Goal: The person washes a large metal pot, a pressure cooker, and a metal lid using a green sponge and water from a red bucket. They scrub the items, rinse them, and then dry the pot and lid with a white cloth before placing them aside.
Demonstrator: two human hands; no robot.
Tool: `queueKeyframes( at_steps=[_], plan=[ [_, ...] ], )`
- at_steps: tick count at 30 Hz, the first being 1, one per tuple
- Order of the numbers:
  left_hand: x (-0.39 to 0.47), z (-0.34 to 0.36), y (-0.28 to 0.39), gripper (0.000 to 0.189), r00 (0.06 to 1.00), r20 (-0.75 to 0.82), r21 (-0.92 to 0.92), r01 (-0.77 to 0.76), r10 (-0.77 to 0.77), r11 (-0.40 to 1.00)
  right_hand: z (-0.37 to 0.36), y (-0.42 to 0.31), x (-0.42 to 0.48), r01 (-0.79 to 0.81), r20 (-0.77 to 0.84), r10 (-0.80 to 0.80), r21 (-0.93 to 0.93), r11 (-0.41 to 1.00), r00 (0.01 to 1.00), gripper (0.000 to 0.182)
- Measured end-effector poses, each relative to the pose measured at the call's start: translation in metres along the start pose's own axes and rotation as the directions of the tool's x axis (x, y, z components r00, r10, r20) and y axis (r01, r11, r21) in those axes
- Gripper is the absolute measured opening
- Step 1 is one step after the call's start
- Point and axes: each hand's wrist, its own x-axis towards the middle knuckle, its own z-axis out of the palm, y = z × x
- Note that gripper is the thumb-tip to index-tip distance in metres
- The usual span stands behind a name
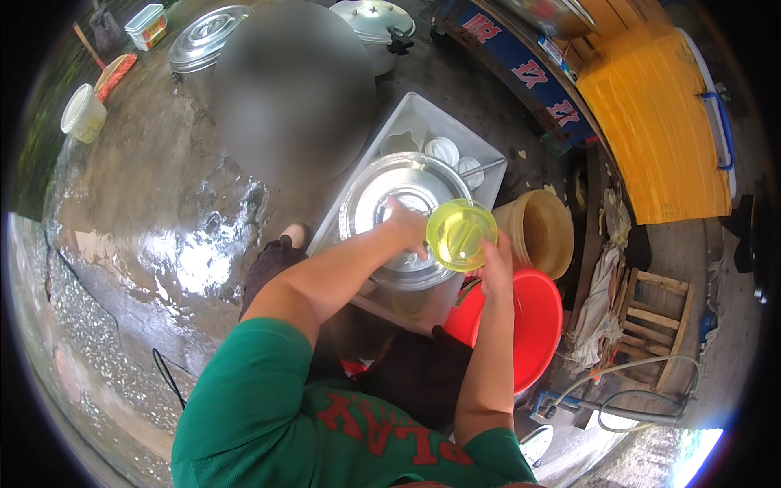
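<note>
A translucent yellow-green plastic bowl (462, 235) is gripped at its right edge by my right hand (497, 259). My left hand (406, 227) is spread beside the bowl's left side, over a round shiny metal lid or basin (372, 183); whether its fingertips touch the bowl is unclear. That metal piece lies on a large whitish plastic tub (497, 168). Within the tub's far end are white ribbed round items (442, 150) and a metal handle or rod (484, 168). The tub's near part is partly covered by my left forearm.
Right of the tub stand a beige plastic bucket (549, 235) and a red plastic basin (537, 329). A pot with a metal lid (381, 24), another metal lid (207, 36) and a white bucket (84, 114) are farther off. The concrete floor (183, 183) is wet. A blurred patch hides the upper middle.
</note>
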Motion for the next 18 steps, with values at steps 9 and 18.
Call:
queueKeyframes(
  at_steps=[9, 18],
  plan=[
    [0.011, -0.027, -0.029, 0.069, 0.863, -0.371, -0.518, 0.115, -0.344, 0.848, -0.027, -0.014, -0.004, 0.076, -0.025, -0.072, 0.257, 0.963, 0.997, 0.041],
    [0.028, -0.034, -0.07, 0.098, 0.896, -0.206, -0.584, -0.435, -0.393, -0.685, -0.027, -0.033, -0.024, 0.199, -0.301, -0.126, 0.226, 0.954, 0.945, 0.044]
  ],
)
